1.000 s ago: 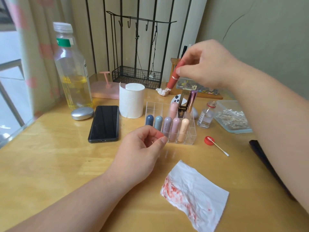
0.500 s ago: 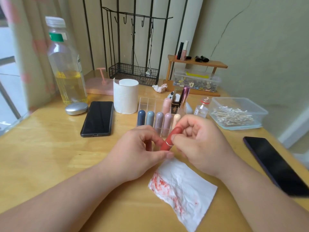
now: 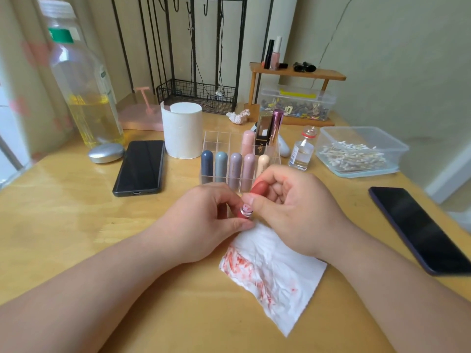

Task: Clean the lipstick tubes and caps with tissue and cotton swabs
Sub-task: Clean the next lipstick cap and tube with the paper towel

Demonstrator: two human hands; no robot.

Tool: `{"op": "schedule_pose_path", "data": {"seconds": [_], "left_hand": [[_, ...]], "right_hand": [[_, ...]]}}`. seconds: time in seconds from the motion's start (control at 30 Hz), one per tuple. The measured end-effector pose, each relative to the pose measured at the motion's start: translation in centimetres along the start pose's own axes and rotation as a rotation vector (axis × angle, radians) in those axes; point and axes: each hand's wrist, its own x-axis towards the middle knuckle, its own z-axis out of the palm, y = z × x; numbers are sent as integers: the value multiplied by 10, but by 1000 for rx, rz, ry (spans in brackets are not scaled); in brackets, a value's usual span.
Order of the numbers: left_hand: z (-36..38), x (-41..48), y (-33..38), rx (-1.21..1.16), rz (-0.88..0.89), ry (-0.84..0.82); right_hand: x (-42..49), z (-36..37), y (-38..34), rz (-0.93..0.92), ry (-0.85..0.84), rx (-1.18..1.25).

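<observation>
Pulling apart what was capped a moment ago: left hand [image 3: 211, 220] grip pinches the lipstick tube [image 3: 244, 212], right hand [image 3: 293, 212] grip holds its cap [image 3: 260, 189], above the stained tissue [image 3: 275, 271], seemingly ready for wiping.

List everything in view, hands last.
lipstick: 1, red, held between both hands
tissue: 1, white with red smears, under the hands
organizer: 1, clear, behind the hands
stored lipsticks: 8, mixed colours, upright in organizer
paper roll: 1, white, left of organizer
phones: 2, black, one left of roll, one far right
bottle: 1, clear with yellow liquid, far left
vial: 1, clear glass, right of organizer
swab box: 1, clear, right of vial
wire rack: 1, black, back
shelf: 1, wooden, back right
left hand: fingers pinch lipstick's ringed end
right hand: fingers curl round its rounded end
</observation>
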Motion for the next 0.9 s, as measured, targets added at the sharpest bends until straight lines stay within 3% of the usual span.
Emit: {"op": "schedule_pose_path", "data": {"seconds": [0.17,0.3,0.53,0.8,0.9], "left_hand": [[-3,-1,0,-13,-135,15],[-10,-3,-1,21,-268,20],[-14,-4,4,92,-319,-31],[-26,-10,13,134,-363,-106],[-37,-21,21,158,-335,13]], "right_hand": [[2,-11,-2,50,62,201],[4,-22,3,171,-128,504],[3,-26,16,15,-264,119],[-6,-25,-4,-126,-170,73],[-12,-27,-14,-223,-113,55]]}}
